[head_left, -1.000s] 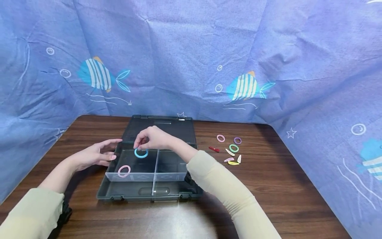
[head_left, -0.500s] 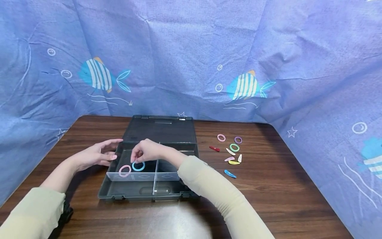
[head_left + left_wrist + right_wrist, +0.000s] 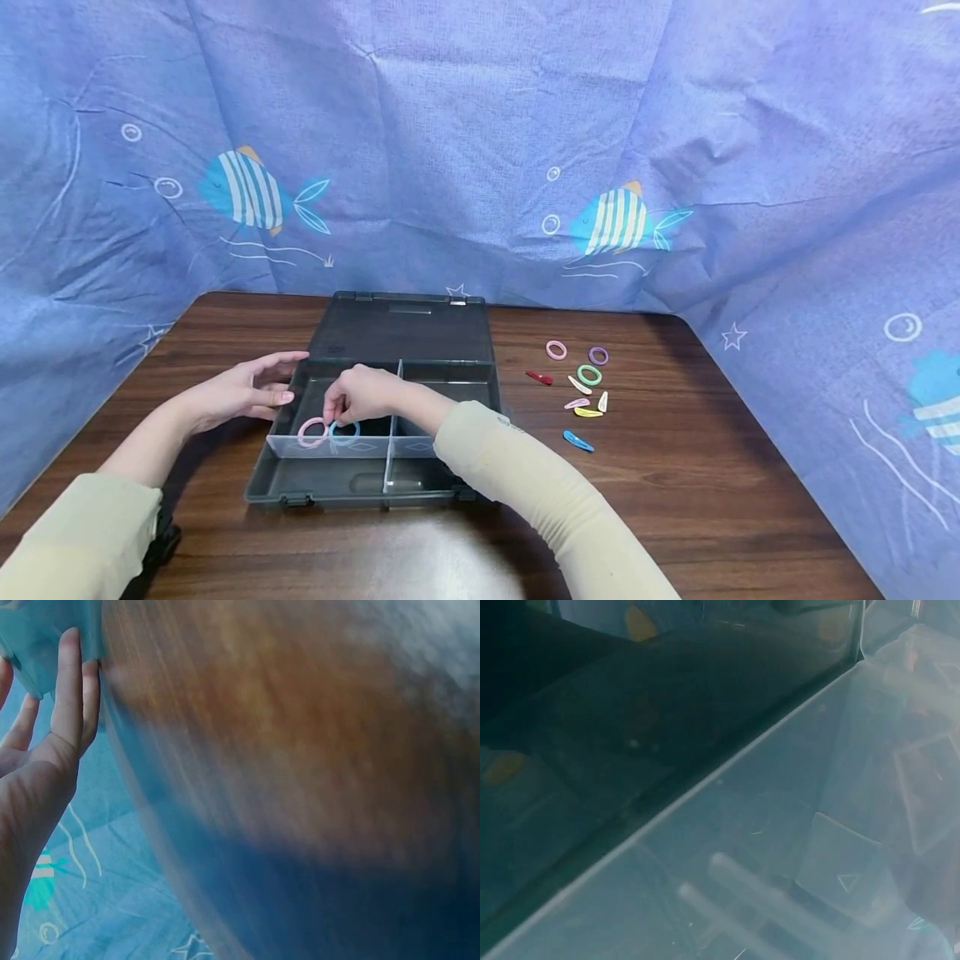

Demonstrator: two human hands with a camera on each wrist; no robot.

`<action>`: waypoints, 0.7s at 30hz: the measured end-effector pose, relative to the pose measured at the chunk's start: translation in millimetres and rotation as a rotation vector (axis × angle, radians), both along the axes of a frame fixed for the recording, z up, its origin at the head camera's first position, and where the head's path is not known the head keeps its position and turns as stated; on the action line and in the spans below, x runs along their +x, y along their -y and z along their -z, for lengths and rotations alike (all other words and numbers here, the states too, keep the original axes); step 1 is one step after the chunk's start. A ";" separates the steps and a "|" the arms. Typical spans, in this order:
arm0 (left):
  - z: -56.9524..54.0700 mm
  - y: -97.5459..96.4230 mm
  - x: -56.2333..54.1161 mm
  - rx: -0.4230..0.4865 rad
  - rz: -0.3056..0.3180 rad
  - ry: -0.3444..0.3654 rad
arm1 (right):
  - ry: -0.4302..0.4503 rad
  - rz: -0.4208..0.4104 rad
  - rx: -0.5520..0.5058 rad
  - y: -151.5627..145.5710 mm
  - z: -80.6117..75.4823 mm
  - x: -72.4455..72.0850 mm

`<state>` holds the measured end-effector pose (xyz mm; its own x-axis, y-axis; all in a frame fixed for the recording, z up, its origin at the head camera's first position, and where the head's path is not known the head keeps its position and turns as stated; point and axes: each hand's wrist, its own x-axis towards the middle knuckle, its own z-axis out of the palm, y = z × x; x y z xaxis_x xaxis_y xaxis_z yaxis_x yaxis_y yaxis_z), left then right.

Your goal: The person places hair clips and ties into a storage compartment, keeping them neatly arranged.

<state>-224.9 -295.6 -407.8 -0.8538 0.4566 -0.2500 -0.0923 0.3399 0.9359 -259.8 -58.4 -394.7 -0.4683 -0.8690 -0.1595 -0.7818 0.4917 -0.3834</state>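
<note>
My right hand (image 3: 363,393) reaches into the back left compartment of a dark see-through divided box (image 3: 330,501). Its thumb and fingers pinch a light blue ring-shaped hair tie (image 3: 357,432) low by the clear divider. Just left of it in the same compartment is a pink hair tie (image 3: 300,433). My left hand (image 3: 236,390) rests against the box's left wall with loosely spread fingers. In the left wrist view, the left hand's fingers (image 3: 69,690) lie straight along the box side. The right wrist view shows box walls close up, with the right hand out of sight.
The box's lid (image 3: 401,329) lies folded back. Right of the box are pink (image 3: 556,359), green (image 3: 590,384) and purple hair ties on the wooden table (image 3: 675,475), plus several snap hair clips, including a red clip (image 3: 538,377) and a blue clip (image 3: 578,441). A fish-patterned curtain hangs behind.
My right hand has moved down and slightly left, lowering the blue hair tie beside the pink one. The blue clip has come into sight from behind the right sleeve. My left hand stays put.
</note>
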 end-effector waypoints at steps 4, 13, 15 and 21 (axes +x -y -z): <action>-0.8 0.4 0.3 -0.001 0.005 0.000 | 0.022 -0.015 -0.003 0.3 1.6 -0.4; -3.2 0.0 2.4 0.001 0.016 -0.003 | 0.119 -0.107 -0.068 -5.9 -0.8 -6.0; -2.9 -0.3 2.1 -0.001 0.016 -0.004 | 0.146 -0.131 -0.092 -9.1 -3.8 -7.2; -2.4 -0.1 1.3 -0.007 0.011 0.002 | 0.166 -0.174 -0.113 -17.7 -14.3 -9.5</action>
